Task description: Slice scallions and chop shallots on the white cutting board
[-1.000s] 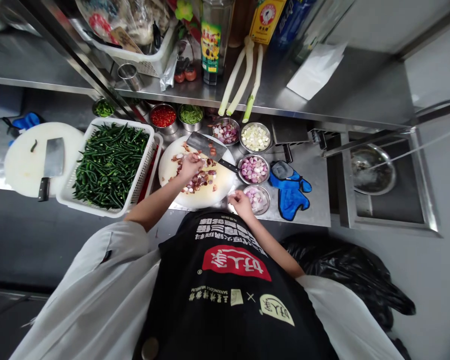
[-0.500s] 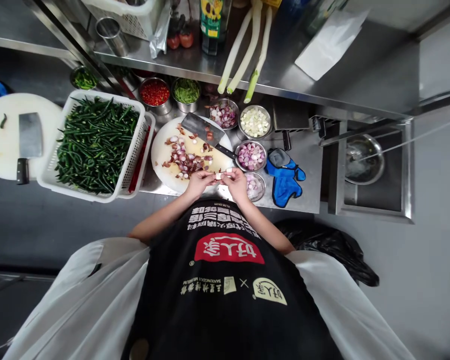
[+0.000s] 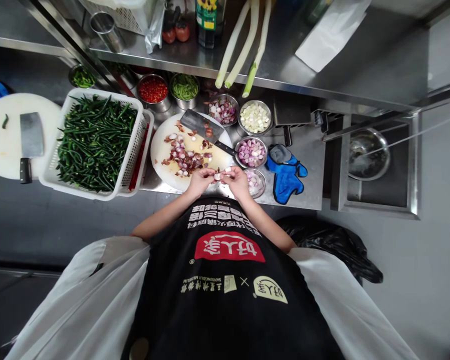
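Close to my apron, at the near edge of the round white cutting board (image 3: 165, 172), both my hands meet. My left hand (image 3: 200, 182) is closed, its fingertips pinching a small pale shallot (image 3: 217, 176). On the other side, my right hand (image 3: 237, 183) is also closed around the shallot, with another whitish piece at its fingertips. Loose shallots and brown-red skins (image 3: 187, 160) lie heaped on the board. A cleaver (image 3: 202, 125) rests across the board's far side, its black handle reaching toward a bowl of purple shallots (image 3: 251, 152).
Left stands a white basket of green chilies (image 3: 97, 145), beyond it another board with a cleaver (image 3: 32, 135). Bowls of red chilies (image 3: 153, 91) and white chunks (image 3: 255, 118) sit behind. Blue gloves (image 3: 285, 175) lie right, near a sink (image 3: 382, 192). A steel shelf (image 3: 277, 75) overhangs the back.
The view has shifted slightly. My fingers have moved a little around the shallot, and a dark bit of skin now shows above it. The cleaver and bowls stay put.
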`<state>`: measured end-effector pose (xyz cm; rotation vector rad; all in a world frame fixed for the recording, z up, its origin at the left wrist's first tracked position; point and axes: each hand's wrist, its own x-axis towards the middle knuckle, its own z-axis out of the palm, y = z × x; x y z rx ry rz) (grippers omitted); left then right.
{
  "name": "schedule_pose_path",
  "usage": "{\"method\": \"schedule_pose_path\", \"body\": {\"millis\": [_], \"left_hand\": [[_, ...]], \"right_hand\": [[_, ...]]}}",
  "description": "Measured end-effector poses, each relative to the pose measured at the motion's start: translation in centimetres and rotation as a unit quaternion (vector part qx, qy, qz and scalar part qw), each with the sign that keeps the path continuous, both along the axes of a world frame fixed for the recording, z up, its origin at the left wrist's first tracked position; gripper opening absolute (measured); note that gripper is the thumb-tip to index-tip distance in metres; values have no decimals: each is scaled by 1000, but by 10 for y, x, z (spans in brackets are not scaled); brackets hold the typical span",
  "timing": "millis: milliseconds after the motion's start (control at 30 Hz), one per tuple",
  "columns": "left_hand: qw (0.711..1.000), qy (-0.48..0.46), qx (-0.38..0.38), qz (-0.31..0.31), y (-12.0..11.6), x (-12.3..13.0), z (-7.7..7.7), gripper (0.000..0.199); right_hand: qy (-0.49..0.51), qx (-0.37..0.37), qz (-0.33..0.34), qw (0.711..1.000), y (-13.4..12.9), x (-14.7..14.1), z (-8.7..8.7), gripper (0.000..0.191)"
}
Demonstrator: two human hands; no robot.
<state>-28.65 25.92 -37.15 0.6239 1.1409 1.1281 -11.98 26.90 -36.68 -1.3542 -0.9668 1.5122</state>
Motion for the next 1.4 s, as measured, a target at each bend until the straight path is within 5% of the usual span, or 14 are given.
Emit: {"method": "schedule_pose_path", "body": {"millis": [133, 333, 667, 800, 1033, 1233, 1400], "left_hand": [[1000, 24, -7, 14, 2, 5, -3, 7], [1000, 13, 10, 14, 2, 7, -3, 16], [999, 20, 15, 27, -2, 11, -7, 30], [998, 36, 3, 44, -1, 11, -11, 29], [991, -78, -95, 47, 3, 2, -13, 28], [975, -112, -186, 49, 7, -10, -23, 20], [981, -79, -175, 40, 25, -5, -30, 26]], "right_hand": [[23, -17, 0, 1000, 2, -2, -4, 55], [59, -41, -32, 997, 1, -9, -8, 59], [-81, 19, 3, 997, -6, -8, -18, 43], [-4, -31, -4, 1000, -6, -7, -18, 52], [103, -120, -28, 987, -1, 6, -17, 49], [56, -121, -120, 984, 0, 46, -37, 44], [-6, -155, -228, 961, -7, 84, -70, 51]]}}
